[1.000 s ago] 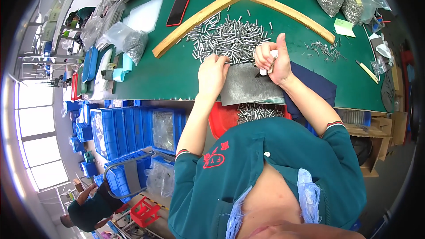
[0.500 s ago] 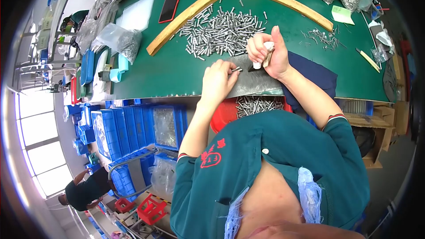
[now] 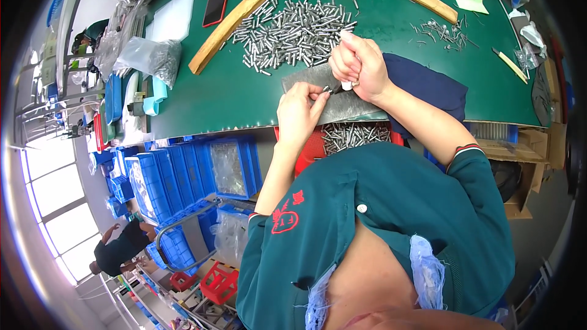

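Note:
My left hand (image 3: pixel 298 113) pinches a small metal pin (image 3: pixel 326 89) between thumb and fingertips, above a grey mat (image 3: pixel 351 109) at the table's near edge. Closed in a fist, my right hand (image 3: pixel 362 72) grips a tool with a white-wrapped handle (image 3: pixel 347 85). The tool's dark end lies close to the pin; whether they touch I cannot tell. Beyond both hands spreads a heap of similar metal pins (image 3: pixel 293 33). Below the table edge, in front of my body, a red basket (image 3: pixel 310 146) holds more pins.
Two wooden strips (image 3: pixel 244 15) border the heap. A dark blue cloth (image 3: pixel 422 88) lies beside my right forearm. Farther right are thin scattered metal bits (image 3: pixel 449 33) and a cutter (image 3: pixel 512 66). A phone (image 3: pixel 217 1) and bagged parts (image 3: pixel 164 64) sit left. Blue crates (image 3: pixel 168 180) stand below.
My right hand's thumb has folded down from upright, and the tool has come nearer the left fingertips. The whole view has shifted slightly. A person in the background has moved a little.

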`<action>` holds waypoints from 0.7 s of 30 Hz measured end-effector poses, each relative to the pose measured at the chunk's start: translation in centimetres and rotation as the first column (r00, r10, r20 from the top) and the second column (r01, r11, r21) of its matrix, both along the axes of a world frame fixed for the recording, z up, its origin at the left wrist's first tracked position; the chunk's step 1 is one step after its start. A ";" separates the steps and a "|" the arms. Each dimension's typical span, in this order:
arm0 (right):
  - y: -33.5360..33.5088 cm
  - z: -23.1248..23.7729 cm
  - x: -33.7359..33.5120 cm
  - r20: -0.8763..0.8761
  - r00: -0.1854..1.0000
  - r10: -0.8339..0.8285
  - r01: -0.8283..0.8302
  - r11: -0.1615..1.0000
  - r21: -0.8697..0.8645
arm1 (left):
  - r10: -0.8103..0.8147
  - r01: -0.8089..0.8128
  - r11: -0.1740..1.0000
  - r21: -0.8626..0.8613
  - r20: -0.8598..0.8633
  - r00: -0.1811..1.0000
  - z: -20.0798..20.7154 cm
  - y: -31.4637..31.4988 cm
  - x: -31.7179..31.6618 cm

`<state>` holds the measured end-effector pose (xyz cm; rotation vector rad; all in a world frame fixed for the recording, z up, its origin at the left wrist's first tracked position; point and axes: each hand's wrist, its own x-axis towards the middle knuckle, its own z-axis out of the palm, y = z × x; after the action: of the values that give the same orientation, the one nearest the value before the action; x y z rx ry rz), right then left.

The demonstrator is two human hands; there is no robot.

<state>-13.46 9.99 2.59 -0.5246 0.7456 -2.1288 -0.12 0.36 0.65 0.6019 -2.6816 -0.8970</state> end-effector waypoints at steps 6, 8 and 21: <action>0.1 -0.2 0.0 0.085 0.996 -0.017 0.022 0.998 -0.061 | 0.007 -0.007 1.000 0.006 0.002 1.000 -0.1 0.1 0.1; -0.1 -0.3 -0.1 0.057 0.998 -0.020 0.024 0.998 -0.063 | 0.007 -0.007 1.000 -0.001 -0.003 1.000 -0.2 0.0 0.1; -0.6 -0.3 -0.5 0.065 0.998 -0.020 0.019 0.999 0.027 | -0.071 0.071 0.997 0.017 -0.025 0.997 0.0 -0.4 0.2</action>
<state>-13.94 9.41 2.28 -0.4339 0.7436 -2.1407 0.08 -0.03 0.62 0.4986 -2.6909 -0.9408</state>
